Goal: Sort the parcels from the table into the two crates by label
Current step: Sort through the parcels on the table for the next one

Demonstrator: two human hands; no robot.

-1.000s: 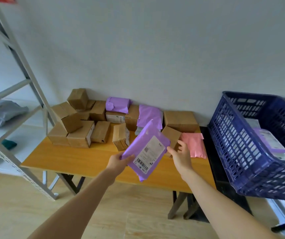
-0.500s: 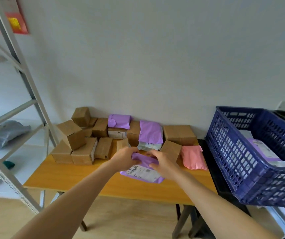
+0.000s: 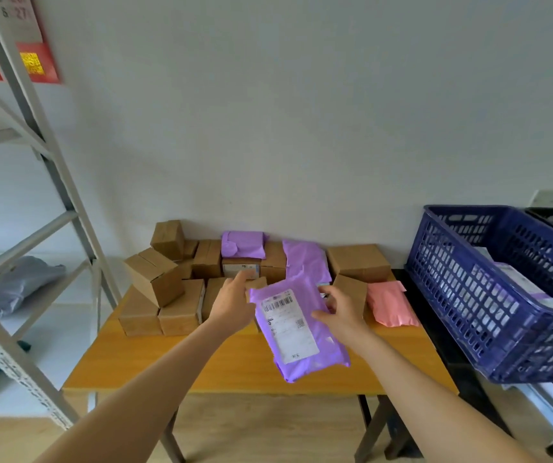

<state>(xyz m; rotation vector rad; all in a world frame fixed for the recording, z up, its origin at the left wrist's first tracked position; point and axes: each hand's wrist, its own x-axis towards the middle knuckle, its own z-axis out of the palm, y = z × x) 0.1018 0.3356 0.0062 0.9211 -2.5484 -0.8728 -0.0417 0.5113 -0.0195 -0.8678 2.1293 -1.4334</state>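
Head view: right hand (image 3: 342, 312) is gripping mailer (image 3: 288, 325) by its right edge, label up, mid-frame over table (image 3: 168, 362). Left hand (image 3: 231, 305) is hovering at its upper-left corner, fingers loosely straight; contact unclear. Crate (image 3: 469, 295) is sitting at frame right.

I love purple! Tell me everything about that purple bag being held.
The purple plastic mailer bag is soft, crinkled and puffy, a long rectangle. A white shipping label with a barcode covers much of its front. It is held tilted above the orange wooden table, label facing the camera. The right grip holds its right edge, thumb in front; the left grip is by its top left corner, contact unclear.
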